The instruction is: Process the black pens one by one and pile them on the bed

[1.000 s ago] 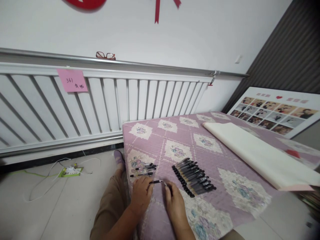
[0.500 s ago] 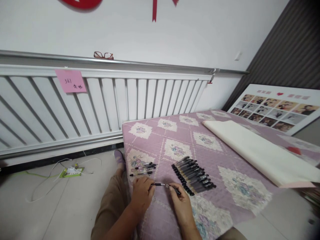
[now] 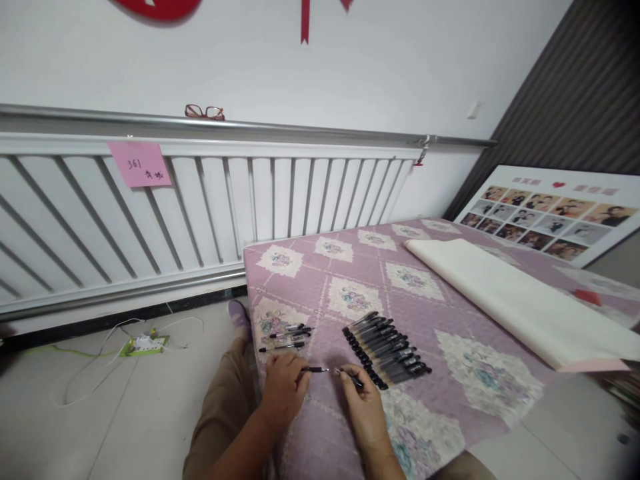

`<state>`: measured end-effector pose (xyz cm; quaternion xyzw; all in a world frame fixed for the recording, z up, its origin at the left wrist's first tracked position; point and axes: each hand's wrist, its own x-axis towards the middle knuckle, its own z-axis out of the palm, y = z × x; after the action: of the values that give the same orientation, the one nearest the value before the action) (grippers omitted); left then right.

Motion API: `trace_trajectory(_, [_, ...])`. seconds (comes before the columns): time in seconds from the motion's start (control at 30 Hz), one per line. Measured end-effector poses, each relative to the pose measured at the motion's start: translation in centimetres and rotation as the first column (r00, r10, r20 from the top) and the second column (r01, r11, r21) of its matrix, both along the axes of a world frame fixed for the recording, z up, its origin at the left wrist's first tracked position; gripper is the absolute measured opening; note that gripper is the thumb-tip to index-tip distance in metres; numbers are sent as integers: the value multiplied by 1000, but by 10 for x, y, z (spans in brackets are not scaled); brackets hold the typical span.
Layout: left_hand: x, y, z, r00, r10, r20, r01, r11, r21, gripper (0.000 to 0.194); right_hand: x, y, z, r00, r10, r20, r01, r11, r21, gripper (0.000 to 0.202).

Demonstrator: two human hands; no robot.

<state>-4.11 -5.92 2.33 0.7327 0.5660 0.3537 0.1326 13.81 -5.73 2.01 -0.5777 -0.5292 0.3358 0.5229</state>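
Note:
My left hand [image 3: 285, 387] is closed on a black pen [image 3: 315, 369], its pale tip pointing right. Facing that tip across a small gap, a black pen cap [image 3: 356, 381] is pinched in the fingers of my right hand [image 3: 364, 408]. Right of my hands, a slanting row of several capped black pens [image 3: 387, 350] lies side by side on the purple floral bedspread [image 3: 320, 300]. Beyond my left hand lie a few loose pens [image 3: 285, 346], close to the bed's left edge.
A rolled cream sheet [image 3: 500, 300] lies across the bed's right side. A white radiator [image 3: 300, 193] runs along the wall, with glasses [image 3: 205, 112] on the pipe above it. On the floor at left sits a power strip [image 3: 147, 345] with cables. A photo board [image 3: 545, 213] leans at the right.
The gap between the pen's tip and the cap has grown slightly. Both hands stay in nearly the same place, and the view has shifted a little.

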Motion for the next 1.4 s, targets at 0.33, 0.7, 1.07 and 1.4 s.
trace_trajectory(0.33, [0, -1, -3, 993, -112, -44, 111, 994, -25, 14, -7, -2, 5, 986, 147, 77, -146, 989, -8, 26])
trace_trajectory(0.7, [0, -1, -5, 990, -98, -106, 99, 995, 7, 22, -10, -4, 9, 981, 182, 66, -182, 983, -5, 23])
trace_trajectory(1.07, [2, 1, -6, 975, -121, -186, 110, 992, -67, 16, -7, -2, 3, 990, 132, 50, -133, 991, 25, 26])
trace_trajectory(1.4, [2, 1, -1, 980, -140, -141, 127, 987, -93, 14, -7, -4, 4, 973, 204, 106, -207, 978, 16, 21])
